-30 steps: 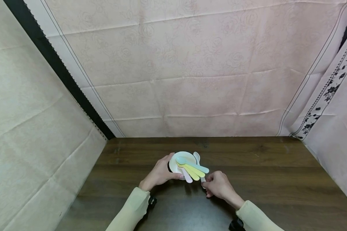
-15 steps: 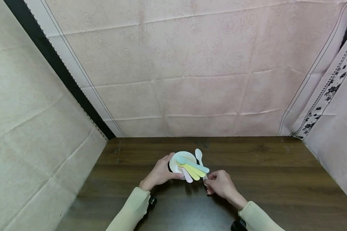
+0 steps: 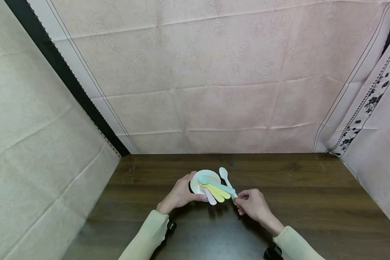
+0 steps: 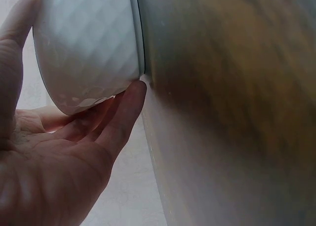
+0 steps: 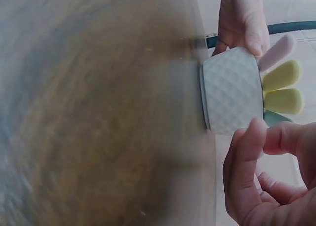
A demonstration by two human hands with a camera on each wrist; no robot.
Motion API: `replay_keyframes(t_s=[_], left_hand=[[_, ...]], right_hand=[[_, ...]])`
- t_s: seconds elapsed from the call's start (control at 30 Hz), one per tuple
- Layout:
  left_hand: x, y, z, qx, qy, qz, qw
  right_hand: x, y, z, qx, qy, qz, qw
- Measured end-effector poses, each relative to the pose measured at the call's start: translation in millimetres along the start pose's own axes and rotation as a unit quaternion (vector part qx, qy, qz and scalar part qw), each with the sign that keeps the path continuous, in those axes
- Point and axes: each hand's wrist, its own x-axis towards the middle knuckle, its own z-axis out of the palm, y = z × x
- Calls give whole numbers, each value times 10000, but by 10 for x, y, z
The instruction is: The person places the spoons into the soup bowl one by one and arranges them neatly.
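Note:
A white bowl (image 3: 204, 177) with a quilted outer wall (image 4: 89, 48) stands on the dark wooden table (image 3: 295, 187). My left hand (image 3: 183, 193) grips its left side, with the fingers (image 4: 123, 117) curled under the wall. A teal spoon (image 3: 217, 185), yellow spoons (image 3: 216, 192) and a pink spoon (image 3: 210, 198) lie in the bowl, handles jutting over the near rim. My right hand (image 3: 247, 202) pinches the handle end of a white spoon (image 3: 225, 176), whose head sits just right of the bowl's rim. In the right wrist view the bowl (image 5: 231, 90) and the coloured handles (image 5: 282, 76) show beyond my right fingers (image 5: 252, 157).
Pink and beige cloth walls (image 3: 214, 90) close in the table at the back and on both sides. Bare tabletop lies right of the bowl and along the near edge (image 3: 214, 234).
My right hand has shifted right and slightly away from me with the white spoon, whose head now sits a little farther out from the bowl. The left hand and bowl stay put.

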Motion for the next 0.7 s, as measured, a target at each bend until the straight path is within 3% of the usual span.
replay_keyframes(t_s=[0.7], left_hand=[[-7,5,-2,16,22,84,10000]], right_hand=[[-18,-139,-291,71,-9,-282,9996]])
